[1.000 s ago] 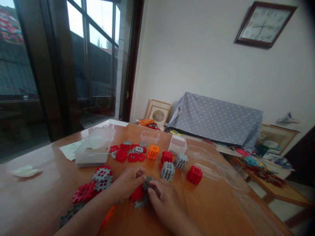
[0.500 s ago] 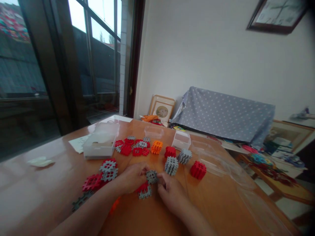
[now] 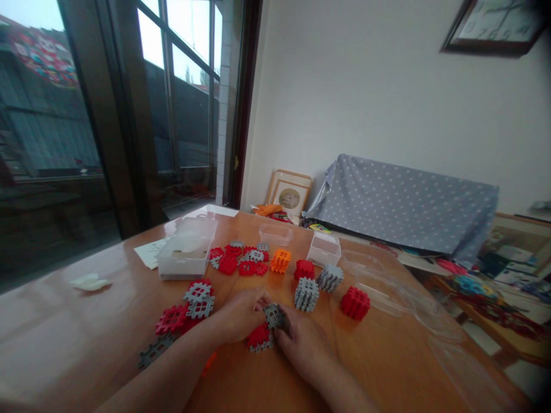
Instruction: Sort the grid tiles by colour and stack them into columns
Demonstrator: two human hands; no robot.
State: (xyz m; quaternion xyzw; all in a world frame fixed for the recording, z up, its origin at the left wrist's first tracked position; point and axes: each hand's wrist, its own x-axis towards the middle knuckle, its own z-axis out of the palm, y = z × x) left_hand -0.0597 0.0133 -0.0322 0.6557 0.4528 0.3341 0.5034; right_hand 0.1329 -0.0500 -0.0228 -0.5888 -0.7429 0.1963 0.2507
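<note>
My left hand (image 3: pixel 243 315) and my right hand (image 3: pixel 303 344) meet over the front middle of the table. Between them is a dark grey interlocking plastic tile (image 3: pixel 274 315) with toothed edges and a windowed centre. The left fingers pinch its left side, and the right thumb and fingers close on its right side. Just below it, a red tile (image 3: pixel 258 337) with a grey toothed edge under it shows between the hands. Beyond my right hand stand two grey tile stacks (image 3: pixel 306 295) and two red ones (image 3: pixel 355 303). An orange stack (image 3: pixel 280 261) sits farther back.
Loose red and grey tiles (image 3: pixel 172 319) lie by my left forearm, with another pile (image 3: pixel 228 264) farther back. A white box (image 3: pixel 185 267), a smaller box (image 3: pixel 323 250) and clear plastic lids (image 3: pixel 379 292) stand around them. The window (image 3: pixel 181 115) is at left.
My right hand has closed in on the grey tile from the right, its fingers now around that side. The tile looks tilted differently. The whole view has shifted slightly.
</note>
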